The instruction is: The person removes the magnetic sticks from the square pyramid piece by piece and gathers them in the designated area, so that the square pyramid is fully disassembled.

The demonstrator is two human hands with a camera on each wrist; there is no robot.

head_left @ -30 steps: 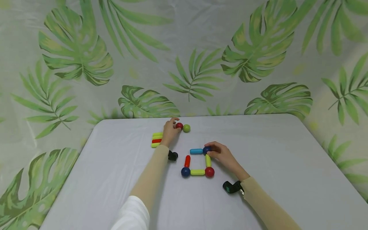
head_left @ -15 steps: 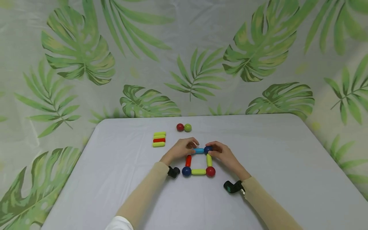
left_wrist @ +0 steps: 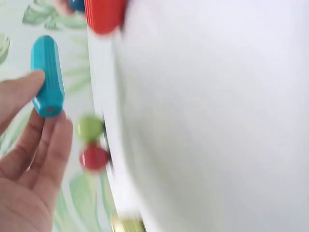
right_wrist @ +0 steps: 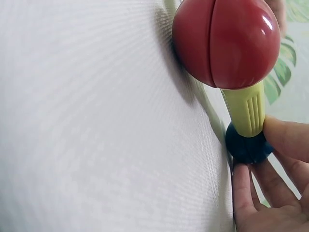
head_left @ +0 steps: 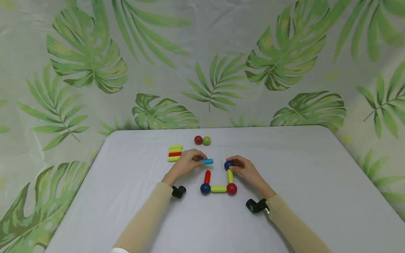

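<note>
My left hand [head_left: 187,162] pinches a light blue rod [left_wrist: 47,75] between thumb and fingers, away from the joined pieces. My right hand [head_left: 248,172] grips a dark blue ball [right_wrist: 248,145] at the far right corner of a three-sided shape. From that ball a yellow-green rod [right_wrist: 246,108] runs to a red ball [right_wrist: 227,41] at the near right corner. Another yellow-green rod [head_left: 218,189] links the red ball to a second dark blue ball [head_left: 205,188], and a red rod [head_left: 207,176] points away from it.
Left of the shape lies a row of several rods [head_left: 175,154], yellow-green and red, partly behind my left hand. A red ball [head_left: 198,140] and a green ball [head_left: 206,140] sit together near the far edge of the white table [head_left: 284,151].
My left hand came from the far balls to the light blue rod, then pulled it off the dark blue ball to the left. My right hand stayed on its ball.
</note>
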